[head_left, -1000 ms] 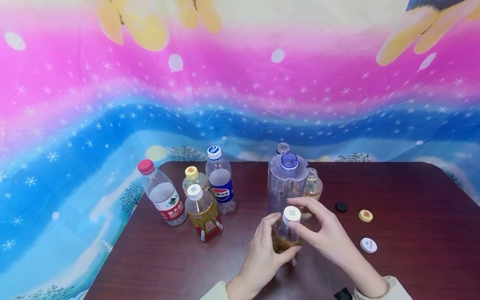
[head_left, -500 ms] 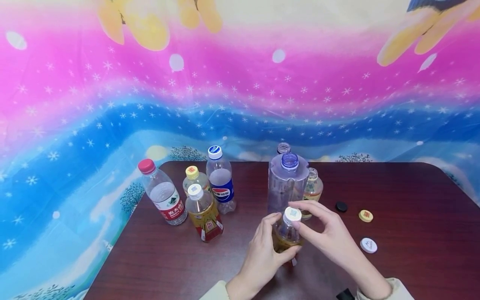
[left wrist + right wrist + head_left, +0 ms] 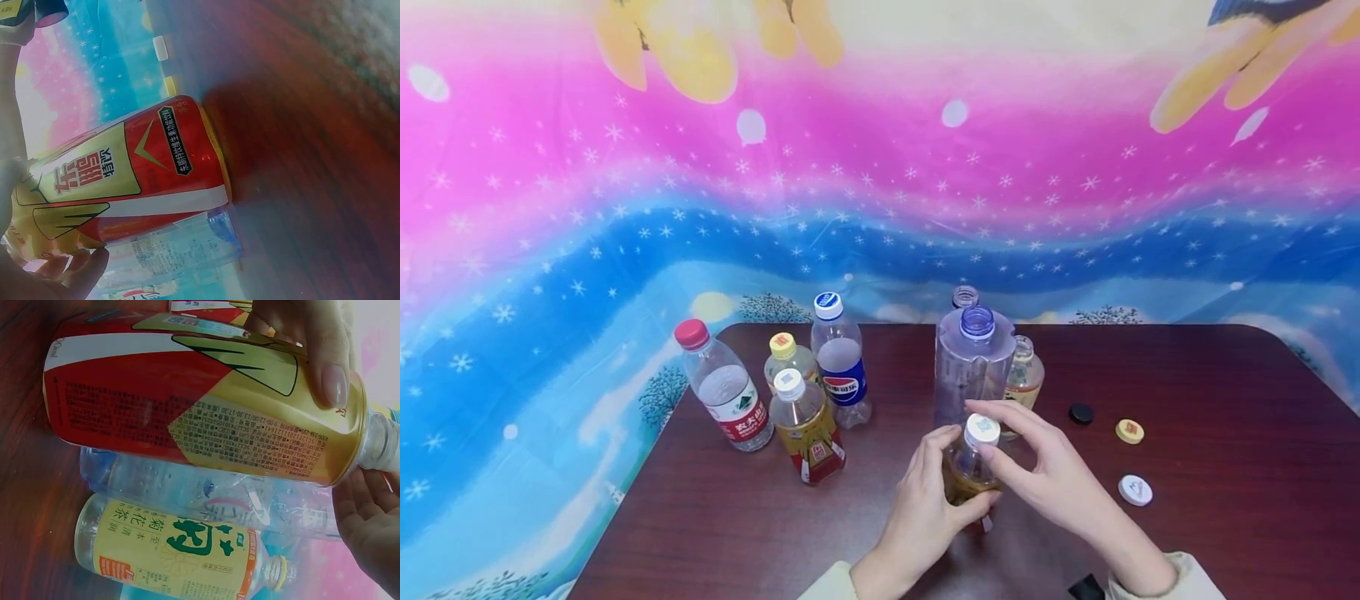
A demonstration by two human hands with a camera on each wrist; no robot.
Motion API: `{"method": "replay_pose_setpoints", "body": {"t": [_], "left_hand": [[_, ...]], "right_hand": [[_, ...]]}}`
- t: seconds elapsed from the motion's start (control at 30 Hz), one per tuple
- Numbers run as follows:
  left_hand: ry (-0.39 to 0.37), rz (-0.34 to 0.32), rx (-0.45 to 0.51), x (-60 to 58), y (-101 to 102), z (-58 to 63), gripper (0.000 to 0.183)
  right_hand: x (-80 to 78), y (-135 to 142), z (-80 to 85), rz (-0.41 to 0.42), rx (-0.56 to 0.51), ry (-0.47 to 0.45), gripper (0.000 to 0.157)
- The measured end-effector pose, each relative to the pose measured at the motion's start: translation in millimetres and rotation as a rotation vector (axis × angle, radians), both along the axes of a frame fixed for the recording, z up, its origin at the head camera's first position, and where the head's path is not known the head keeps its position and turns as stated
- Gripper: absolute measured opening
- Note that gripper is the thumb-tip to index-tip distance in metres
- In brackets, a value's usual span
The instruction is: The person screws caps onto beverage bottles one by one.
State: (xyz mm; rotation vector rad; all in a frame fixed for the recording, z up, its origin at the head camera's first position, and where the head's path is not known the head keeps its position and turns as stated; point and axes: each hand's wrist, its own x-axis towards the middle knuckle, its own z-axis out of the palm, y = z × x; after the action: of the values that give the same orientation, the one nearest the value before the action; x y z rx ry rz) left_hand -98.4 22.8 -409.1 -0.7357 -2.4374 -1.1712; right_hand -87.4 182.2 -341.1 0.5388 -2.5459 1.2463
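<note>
Ahead of me, my left hand (image 3: 925, 500) grips a drink bottle (image 3: 187, 400) with a gold and red label around its upper body. The bottle stands about upright, its base right at the table (image 3: 880, 533). Over its top, my right hand (image 3: 1052, 467) pinches the white cap (image 3: 982, 429) between thumb and index finger. The cap sits on the bottle's neck. Just behind stands a large purplish clear bottle (image 3: 973, 367) without a cap. Next to it is an uncapped bottle with a pale yellow label (image 3: 169, 544), partly hidden by my right hand in the head view.
At left stand several capped bottles: a red-capped water bottle (image 3: 730, 392), a yellow-capped one (image 3: 784, 346), a Pepsi bottle (image 3: 842, 367) and another gold-red bottle (image 3: 808, 429). On the right lie a black cap (image 3: 1081, 413), a yellow cap (image 3: 1130, 431) and a white cap (image 3: 1136, 490).
My right thumb and index finger have shifted slightly around the white cap, first rightward, then back left. The left hand keeps its grip, and the bottles and loose caps stay put.
</note>
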Motion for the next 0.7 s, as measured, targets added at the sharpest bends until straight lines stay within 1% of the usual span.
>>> {"method": "replay_pose_setpoints", "body": {"t": [0.13, 0.27, 0.43, 0.57, 0.7], "left_hand": [[-0.021, -0.003, -0.009, 0.5, -0.8, 0.9, 0.073], [-0.042, -0.004, -0.013, 1.0, -1.1, 1.2, 0.073], [-0.014, 0.003, -0.008, 0.2, -0.3, 0.6, 0.074], [0.01, 0.007, -0.001, -0.4, 0.1, -0.3, 0.074], [0.038, 0.007, 0.0, -0.8, 0.2, -1.5, 0.074]], "right_hand": [[1.1, 1.9, -1.2, 0.012, -0.014, 0.027, 0.041], [1.7, 2.8, -0.7, 0.0, -0.009, 0.036, 0.04], [1.4, 3.0, 1.3, -0.046, -0.01, 0.013, 0.036], [0.6, 1.7, 2.9, -0.099, -0.04, -0.027, 0.032], [0.2, -1.1, 3.8, -0.129, -0.057, -0.056, 0.031]]}}
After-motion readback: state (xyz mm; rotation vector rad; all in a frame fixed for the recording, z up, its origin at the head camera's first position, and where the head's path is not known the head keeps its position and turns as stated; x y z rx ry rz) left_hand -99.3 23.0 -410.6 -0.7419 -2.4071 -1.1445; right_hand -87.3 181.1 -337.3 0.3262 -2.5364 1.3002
